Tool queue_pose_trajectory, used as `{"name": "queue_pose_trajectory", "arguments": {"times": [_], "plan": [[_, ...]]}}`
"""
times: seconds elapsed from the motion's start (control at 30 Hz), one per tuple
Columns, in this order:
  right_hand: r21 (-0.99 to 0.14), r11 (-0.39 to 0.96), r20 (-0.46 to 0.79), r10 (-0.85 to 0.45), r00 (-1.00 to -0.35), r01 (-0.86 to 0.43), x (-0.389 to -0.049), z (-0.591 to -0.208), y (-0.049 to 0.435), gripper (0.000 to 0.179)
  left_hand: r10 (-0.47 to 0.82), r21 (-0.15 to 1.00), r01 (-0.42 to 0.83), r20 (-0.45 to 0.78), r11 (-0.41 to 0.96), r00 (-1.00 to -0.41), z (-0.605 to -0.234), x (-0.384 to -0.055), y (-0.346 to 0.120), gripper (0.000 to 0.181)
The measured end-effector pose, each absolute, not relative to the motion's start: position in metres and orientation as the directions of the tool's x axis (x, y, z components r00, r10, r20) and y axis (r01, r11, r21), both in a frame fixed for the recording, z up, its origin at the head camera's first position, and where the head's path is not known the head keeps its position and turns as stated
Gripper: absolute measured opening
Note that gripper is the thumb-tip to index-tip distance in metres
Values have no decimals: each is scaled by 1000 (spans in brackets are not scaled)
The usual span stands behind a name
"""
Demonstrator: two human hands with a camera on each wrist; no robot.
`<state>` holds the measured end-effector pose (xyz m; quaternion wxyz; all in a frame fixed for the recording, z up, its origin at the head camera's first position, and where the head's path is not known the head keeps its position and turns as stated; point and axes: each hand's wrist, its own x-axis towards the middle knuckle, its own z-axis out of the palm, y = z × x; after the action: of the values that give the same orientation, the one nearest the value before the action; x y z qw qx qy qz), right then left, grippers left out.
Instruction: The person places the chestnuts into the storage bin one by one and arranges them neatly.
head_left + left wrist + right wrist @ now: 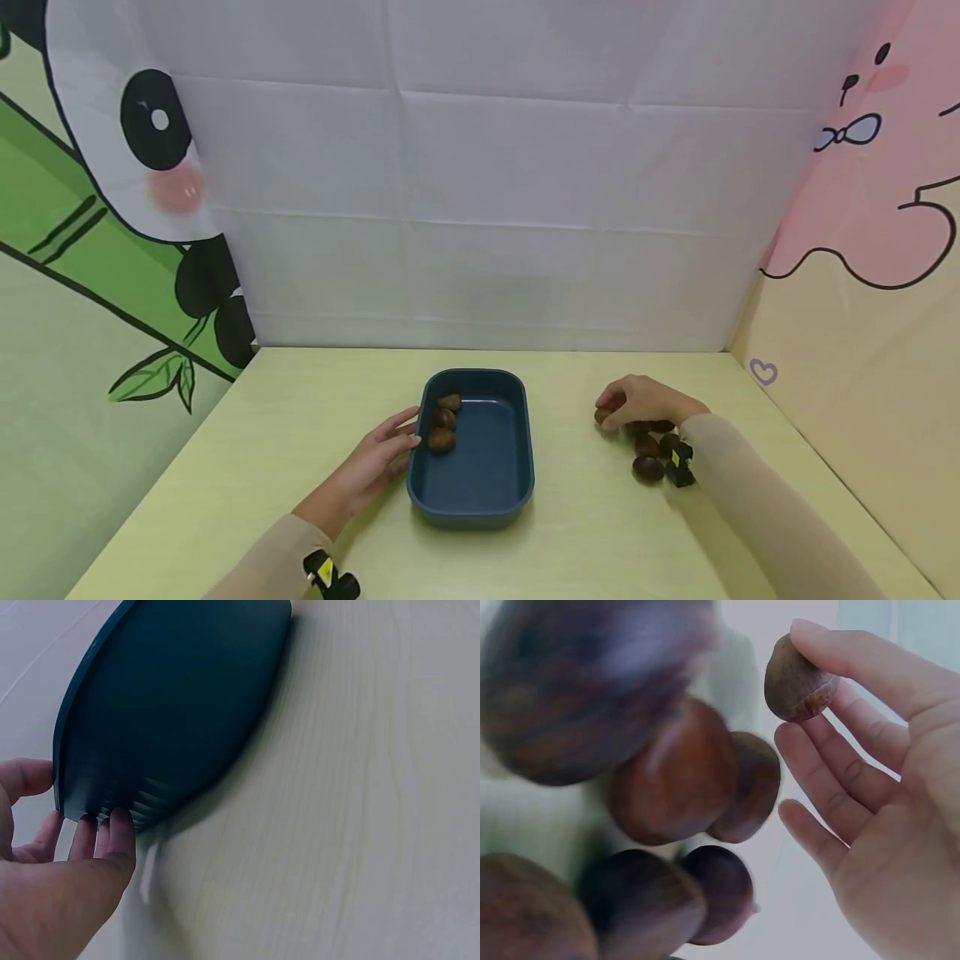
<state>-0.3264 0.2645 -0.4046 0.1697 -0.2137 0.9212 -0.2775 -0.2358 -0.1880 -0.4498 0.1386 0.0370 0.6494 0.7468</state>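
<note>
A dark blue rectangular box (483, 508) stands on the table, three brown chestnuts (442, 440) lined up along its inner left side. Against that side, my left hand (371, 462) rests with its fingers fairly straight. The left wrist view shows its fingertips (120, 821) touching the outer wall below the rim. To the right of the box, my right hand (641, 400) pinches a chestnut (799, 682) between thumb and fingers, seen plainly in the right wrist view. Several more chestnuts (648, 469) lie in a group under and beside this hand, partly hidden by it.
The pale wood-look table (585, 542) reaches back to a white hanging cloth (510, 275). Printed side panels stand at left and right, the right one (847, 367) close to the right forearm. Small black cameras (330, 575) are worn on both wrists.
</note>
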Motion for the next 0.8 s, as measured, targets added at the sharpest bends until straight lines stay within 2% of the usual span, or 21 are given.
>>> {"name": "queue_pose_trajectory", "arguments": {"times": [0.47,0.8], "plan": [[-570,709,-141,-582,-801,-415,-324,-365,218,32,270,980,-157,-119,-123,-955,-451,-238,-189,60],[-585,585,-59,-722,-690,-562,-310,-343,167,32,275,980,-158,-121,-118,-954,-451,-238,-189,59]]}}
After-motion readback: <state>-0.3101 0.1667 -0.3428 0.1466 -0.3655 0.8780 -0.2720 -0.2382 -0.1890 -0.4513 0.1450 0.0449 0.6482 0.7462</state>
